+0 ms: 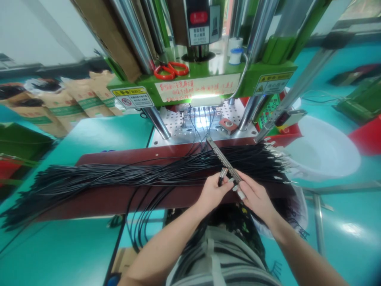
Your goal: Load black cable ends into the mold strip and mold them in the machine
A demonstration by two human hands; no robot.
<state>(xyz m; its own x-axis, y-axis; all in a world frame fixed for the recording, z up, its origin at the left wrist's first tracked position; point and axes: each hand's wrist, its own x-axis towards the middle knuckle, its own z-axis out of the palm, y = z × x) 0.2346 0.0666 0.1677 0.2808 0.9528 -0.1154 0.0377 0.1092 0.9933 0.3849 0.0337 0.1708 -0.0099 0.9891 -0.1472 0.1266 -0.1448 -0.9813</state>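
Observation:
My right hand [255, 195] is closed around the near end of a long narrow metal bar [224, 159], which tilts away toward the machine. In my left hand [212, 194] are several black cables with bare metal connector ends [223, 172], pinched close beside the bar. Small pale pieces sit along the bar between my fingers; their kind is too small to tell. Under and beyond both hands a thick bundle of black cables [143, 174] lies across a dark red board [98, 198], its silvery ends [276, 159] at the right.
A green press [205, 75] stands ahead, with a lit perforated metal plate [175, 133] where cables lead in. Red-handled scissors [171, 70] and a spool [235, 56] rest on its crossbeam. At the right are a metal post [300, 91] and a white basin [324, 147]; paper sacks [80, 95] stand left.

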